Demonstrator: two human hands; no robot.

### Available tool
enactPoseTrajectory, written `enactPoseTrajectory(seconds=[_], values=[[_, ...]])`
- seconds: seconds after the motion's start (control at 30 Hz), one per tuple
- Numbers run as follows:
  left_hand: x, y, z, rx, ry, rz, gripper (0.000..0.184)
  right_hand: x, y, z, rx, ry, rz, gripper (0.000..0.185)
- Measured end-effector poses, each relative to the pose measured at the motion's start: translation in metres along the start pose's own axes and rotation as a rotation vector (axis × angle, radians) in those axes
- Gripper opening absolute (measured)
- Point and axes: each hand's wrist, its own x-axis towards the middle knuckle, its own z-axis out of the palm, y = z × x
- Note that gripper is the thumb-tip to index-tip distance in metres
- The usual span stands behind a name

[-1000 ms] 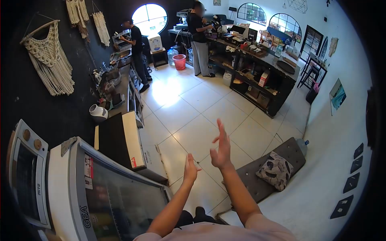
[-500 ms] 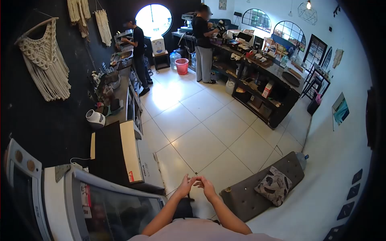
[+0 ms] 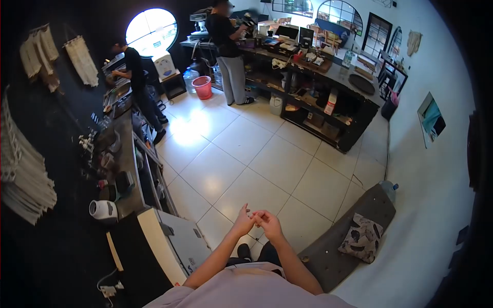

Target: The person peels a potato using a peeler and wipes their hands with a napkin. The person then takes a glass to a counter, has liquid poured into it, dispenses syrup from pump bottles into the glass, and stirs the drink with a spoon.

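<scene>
My left hand (image 3: pixel 243 223) and my right hand (image 3: pixel 268 226) meet in front of my body, above the tiled floor. One finger of the left hand points up and away, apart from the others. The right hand's fingers are bent and pinched together against the left hand's fingertips. Whether anything small sits between them is hidden. Below the hands, a dark shoe (image 3: pixel 244 251) shows on the floor.
On the right, a grey tufted bench (image 3: pixel 328 259) holds a patterned cushion (image 3: pixel 362 238). A white appliance (image 3: pixel 182 244) stands on my left beside a long counter (image 3: pixel 126 154). Two people stand farther off, near a red bucket (image 3: pixel 203 88) and a dark shelved counter (image 3: pixel 318 110).
My view has turned and moved forward, so the glass-fronted fridge at the lower left has left the picture. My hands stay together, the right fingers now more bent against the left.
</scene>
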Motion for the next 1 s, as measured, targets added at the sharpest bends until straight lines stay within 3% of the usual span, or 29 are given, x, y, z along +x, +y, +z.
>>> enactPoseTrajectory(seconds=[0.07,0.13,0.23,0.33,0.47,0.63,0.73,0.77,0.9,1.0], values=[[0.027,0.021,-0.011,0.099,-0.02,0.055,0.112,0.025,0.002,-0.016,-0.009,0.013,-0.049,0.02],[0.049,0.042,-0.026,0.407,-0.068,0.16,0.118,0.043,-0.005,-0.021,-0.109,0.077,-0.001,0.016],[0.08,0.068,-0.033,0.666,-0.079,0.29,0.132,0.068,-0.01,-0.032,-0.428,0.17,0.058,0.016],[0.109,0.1,-0.036,0.816,-0.129,0.343,0.127,0.091,-0.031,-0.036,-0.556,0.136,-0.017,0.017],[0.149,0.104,-0.032,0.854,-0.145,0.418,0.131,0.129,-0.026,-0.057,-0.681,0.059,-0.093,0.018],[0.174,0.12,-0.032,0.821,-0.183,0.521,0.126,0.152,-0.034,-0.067,-0.707,0.053,0.031,0.024],[0.181,0.138,-0.045,0.871,-0.284,0.55,0.126,0.16,-0.056,-0.059,-0.805,-0.019,-0.079,0.024],[0.188,0.15,-0.046,1.014,-0.359,0.632,0.126,0.164,-0.057,-0.058,-0.8,0.062,-0.1,0.024],[0.2,0.152,-0.021,1.044,-0.476,0.877,0.133,0.13,-0.04,-0.051,-0.821,0.231,-0.007,0.025],[0.194,0.154,-0.008,1.07,-0.567,0.933,0.132,0.113,-0.041,-0.045,-0.852,0.313,0.029,0.026]])
